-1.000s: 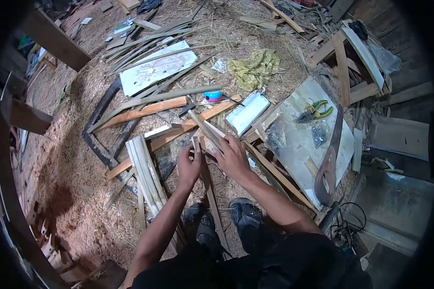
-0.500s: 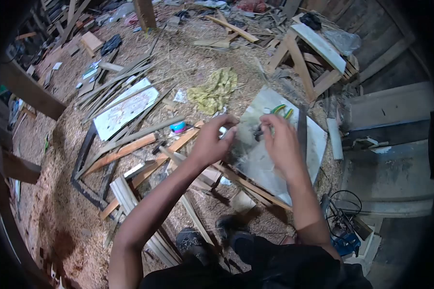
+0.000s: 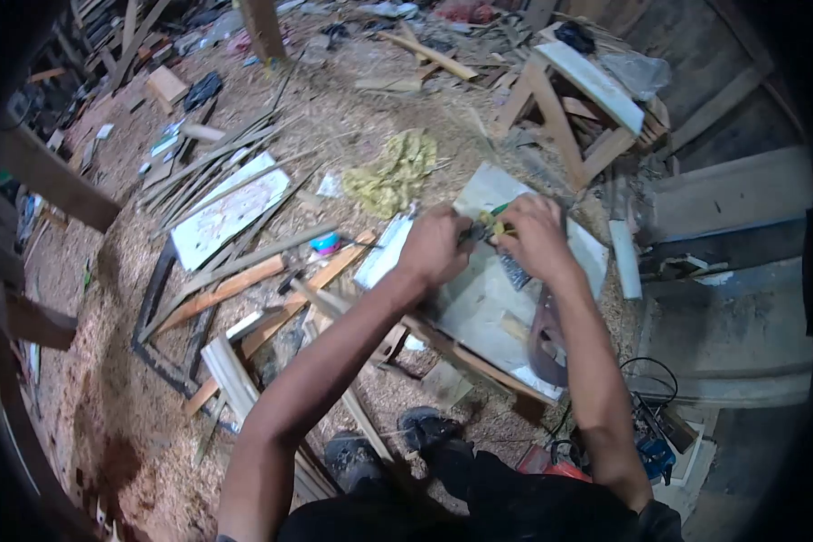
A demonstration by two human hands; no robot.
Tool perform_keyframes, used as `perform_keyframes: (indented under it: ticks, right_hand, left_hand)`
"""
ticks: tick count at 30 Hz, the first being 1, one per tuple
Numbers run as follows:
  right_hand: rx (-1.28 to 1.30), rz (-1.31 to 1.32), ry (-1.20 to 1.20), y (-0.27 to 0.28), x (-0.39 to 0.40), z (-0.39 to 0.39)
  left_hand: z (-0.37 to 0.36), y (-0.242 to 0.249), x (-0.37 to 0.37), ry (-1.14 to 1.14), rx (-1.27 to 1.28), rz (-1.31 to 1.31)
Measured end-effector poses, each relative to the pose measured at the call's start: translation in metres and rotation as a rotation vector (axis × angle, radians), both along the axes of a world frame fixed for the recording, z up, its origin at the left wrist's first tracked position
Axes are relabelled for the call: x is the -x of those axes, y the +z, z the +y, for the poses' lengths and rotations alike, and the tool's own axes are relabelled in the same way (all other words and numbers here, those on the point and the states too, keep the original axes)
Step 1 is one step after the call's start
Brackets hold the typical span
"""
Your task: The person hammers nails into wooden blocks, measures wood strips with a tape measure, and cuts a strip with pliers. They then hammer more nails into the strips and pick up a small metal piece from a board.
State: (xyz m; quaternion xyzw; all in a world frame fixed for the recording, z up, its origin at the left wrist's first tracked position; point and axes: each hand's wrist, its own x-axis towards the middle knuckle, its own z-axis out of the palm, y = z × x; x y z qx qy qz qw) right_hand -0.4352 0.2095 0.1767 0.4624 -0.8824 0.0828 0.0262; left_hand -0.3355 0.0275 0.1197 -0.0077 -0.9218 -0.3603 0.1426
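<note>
Both hands now closed in on green-handled pliers [image 3: 494,219]. L hand [image 3: 436,246] & R hand [image 3: 535,237] grip them over white board [image 3: 479,303].

We see green-and-yellow-handled pliers [image 3: 494,219] lying on the pale, scuffed flat board [image 3: 479,298] — mostly hidden, only handle tips showing between both hands.

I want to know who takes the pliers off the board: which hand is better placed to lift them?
Probably the right hand. It lies over the green-handled pliers on the board, apparently touching the handles, while the left hand sits beside them at the jaw end. Whether either hand already grips them is hidden.
</note>
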Motion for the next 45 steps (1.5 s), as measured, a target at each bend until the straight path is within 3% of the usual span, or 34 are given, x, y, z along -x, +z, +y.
perform_keyframes:
  ticks: [4, 7, 10, 12, 13, 15, 16, 17, 18, 19, 20, 22, 24, 26, 27, 30, 31, 34, 35, 39, 42, 45]
  right_hand:
    - [0.303, 0.043, 0.158, 0.029, -0.043, -0.022]
    - [0.348, -0.058, 0.274, 0.046, -0.086, -0.047]
    - [0.288, -0.343, 0.304, 0.028, -0.125, -0.071]
    - [0.482, -0.480, 0.440, -0.006, -0.152, -0.084]
    - [0.378, -0.632, 0.421, -0.007, -0.168, -0.087]
    - [0.293, -1.009, 0.338, -0.032, -0.201, -0.084]
    - [0.313, -1.235, 0.267, -0.062, -0.216, -0.084]
    - [0.304, -1.315, 0.215, -0.080, -0.228, -0.085]
    - [0.290, -1.392, 0.154, -0.095, -0.237, -0.084]
    - [0.267, -1.469, 0.087, -0.109, -0.244, -0.083]
    - [0.267, -1.410, 0.081, -0.130, -0.247, -0.085]
    - [0.267, -1.294, 0.068, -0.154, -0.250, -0.088]
    - [0.364, -1.103, 0.144, -0.158, -0.251, -0.093]
    - [0.486, -0.932, 0.216, -0.160, -0.253, -0.100]
    - [0.503, -0.953, 0.250, -0.156, -0.252, -0.102]
    - [0.416, -1.246, 0.193, -0.162, -0.242, -0.097]
    - [0.509, -1.409, 0.145, -0.170, -0.245, -0.098]
    - [0.531, -1.649, 0.021, -0.155, -0.239, -0.090]
    - [0.465, -1.638, 0.045, -0.148, -0.233, -0.091]
    - [0.460, -1.317, 0.116, -0.148, -0.235, -0.108]
    - [0.501, -0.873, 0.273, -0.147, -0.240, -0.117]
    - [0.498, -0.747, 0.312, -0.149, -0.247, -0.121]
  left_hand:
    - [-0.042, 0.039, -0.054, -0.039, -0.003, 0.174]
    - [-0.076, 0.073, -0.115, -0.065, -0.037, 0.119]
    - [-0.103, 0.087, -0.175, -0.043, -0.157, 0.023]
    - [-0.116, 0.085, -0.211, -0.029, -0.186, -0.071]
    - [-0.114, 0.084, -0.229, 0.076, -0.320, -0.191]
    - [-0.101, 0.056, -0.257, 0.522, -0.733, -0.058]
    - [-0.104, 0.002, -0.270, 0.671, -0.873, 0.149]
    - [-0.100, -0.046, -0.287, 0.916, -1.035, 0.089]
    - [-0.086, -0.096, -0.295, 1.075, -0.906, 0.093]
    - [-0.065, -0.114, -0.299, 1.046, -0.763, 0.034]
    - [-0.048, -0.135, -0.300, 1.064, -0.576, -0.052]
    - [-0.020, -0.136, -0.290, 1.065, -0.610, -0.158]
    - [-0.012, -0.123, -0.278, 1.031, -0.895, -0.235]
    - [-0.006, -0.177, -0.277, 0.900, -0.848, -0.241]
    - [-0.007, -0.180, -0.277, 0.833, -0.821, -0.245]
    - [0.000, -0.178, -0.290, 0.915, -0.835, -0.137]
    - [0.002, -0.161, -0.294, 0.903, -0.888, -0.025]
    - [-0.002, -0.134, -0.304, 0.857, -1.259, -0.023]
    - [-0.002, -0.123, -0.304, 0.839, -1.258, -0.030]
    - [-0.001, -0.112, -0.299, 0.818, -1.219, 0.027]
    - [0.001, -0.112, -0.293, 0.856, -1.091, 0.066]
    - [0.004, -0.110, -0.291, 0.877, -1.034, 0.068]
